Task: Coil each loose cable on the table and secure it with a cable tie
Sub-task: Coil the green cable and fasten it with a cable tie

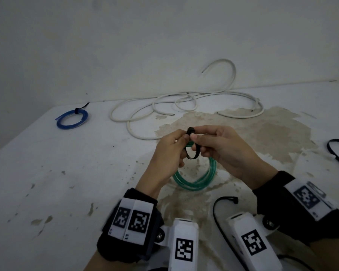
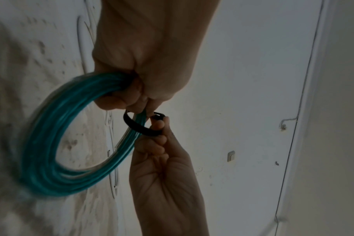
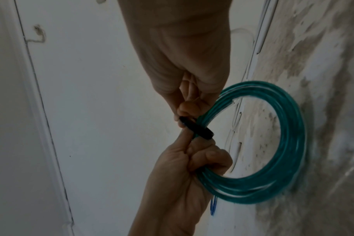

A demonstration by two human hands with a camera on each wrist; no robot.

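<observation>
Wrist-mounted camera units (image 1: 184, 245) with black-and-white markers sit nearest the lens, at 6 o'clock in the head view. Beyond them, both hands meet above the counter (image 1: 47, 173) at centre frame. Left hand (image 1: 168, 153): fingers curled round the bundled strands of the green cable coil (image 1: 196, 178), with thumb and forefinger also at the black cable tie (image 1: 192, 151). Right hand (image 1: 219, 149): thumb and forefinger pinch the cable tie near its head; remaining fingers curled. Cable tie: forms a loose loop around the coil strands, not drawn tight. Green coil: hangs below the hands, toward 6 o'clock; whether its lower edge touches the counter cannot be determined.

Outward from the hands:
- 12 o'clock: loose white cable (image 1: 184, 106), uncoiled, one end arching up against the wall (image 1: 164, 36).
- 10 o'clock: blue cable coil (image 1: 71, 119), bound with a black tie.
- 5 o'clock: spare black cable tie (image 1: 218, 210) lying on the counter.
- 3 o'clock: another black tie (image 1: 336, 151) at the frame edge.
</observation>
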